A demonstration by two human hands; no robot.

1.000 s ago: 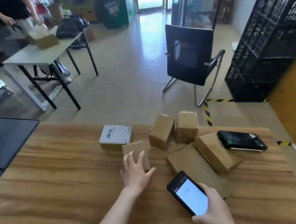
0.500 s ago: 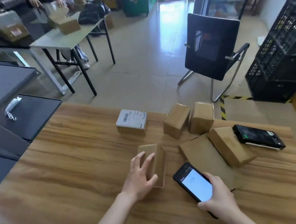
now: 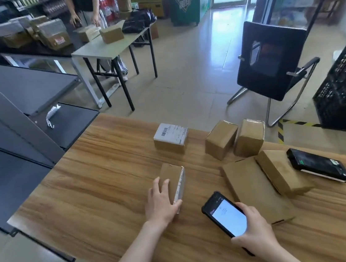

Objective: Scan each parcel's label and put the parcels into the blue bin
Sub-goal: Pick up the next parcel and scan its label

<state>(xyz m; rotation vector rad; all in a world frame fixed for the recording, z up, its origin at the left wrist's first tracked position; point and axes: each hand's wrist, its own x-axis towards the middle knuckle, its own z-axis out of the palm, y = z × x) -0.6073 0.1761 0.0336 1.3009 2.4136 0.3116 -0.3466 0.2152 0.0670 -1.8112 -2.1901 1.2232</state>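
My left fingers (image 3: 165,185) grasp the tilted parcel (image 3: 170,174); its label (image 3: 180,183) faces right of them. My right fingers (image 3: 243,206) grip the scanner (image 3: 226,215) there.

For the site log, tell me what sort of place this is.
Probably a parcel pickup or courier shop: a labelled parcel and cardboard boxes on the wooden table, stacked parcels behind, a handheld scanner in the right hand, while the left hand grips a tilted parcel.
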